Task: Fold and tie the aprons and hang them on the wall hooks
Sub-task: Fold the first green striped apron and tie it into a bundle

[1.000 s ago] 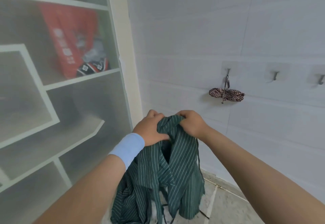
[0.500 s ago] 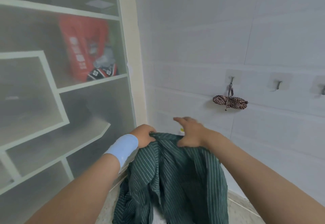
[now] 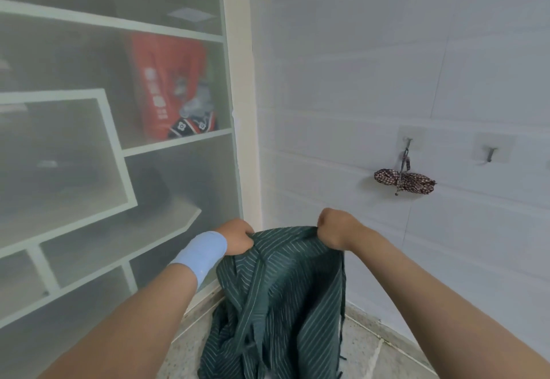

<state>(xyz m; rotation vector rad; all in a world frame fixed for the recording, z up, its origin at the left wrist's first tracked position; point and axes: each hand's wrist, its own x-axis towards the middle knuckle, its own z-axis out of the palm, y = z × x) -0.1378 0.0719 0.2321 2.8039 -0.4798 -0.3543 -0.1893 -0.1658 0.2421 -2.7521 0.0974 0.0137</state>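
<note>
My left hand (image 3: pixel 236 237) and right hand (image 3: pixel 334 227) pinch the green striped apron (image 3: pixel 279 289) by its top edge, soft, light, probably prone to slumping.

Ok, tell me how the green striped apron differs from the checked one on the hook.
The green striped apron hangs loose and unfolded; the checked apron is rolled into a tight bundle, tied round its middle. The green striped apron is gripped along its top edge by the left hand and right hand; the checked apron hangs from a wall hook. Both are patterned cloth.
</note>
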